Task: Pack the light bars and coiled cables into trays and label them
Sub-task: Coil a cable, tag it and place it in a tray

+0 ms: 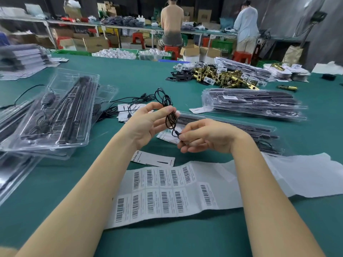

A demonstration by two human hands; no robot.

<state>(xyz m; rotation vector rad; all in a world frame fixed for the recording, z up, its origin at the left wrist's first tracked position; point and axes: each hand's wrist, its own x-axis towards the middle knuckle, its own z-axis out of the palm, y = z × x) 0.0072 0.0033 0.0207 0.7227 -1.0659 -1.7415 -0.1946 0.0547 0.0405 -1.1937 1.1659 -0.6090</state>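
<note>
One thin black cable (168,110), loosely coiled, hangs pinched between left hand (146,123) at 10 o'clock and right hand (206,137), which pinches its plug end.

Two bare forearms, left hand (146,125) and right hand (207,138), ringless, sleeveless.

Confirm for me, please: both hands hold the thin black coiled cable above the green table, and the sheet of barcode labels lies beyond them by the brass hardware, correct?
Not quite. The sheet of barcode labels lies nearer than the hands, under the forearms, as the head view shows. The left hand and right hand do hold the thin black coiled cable above the green table.
</note>
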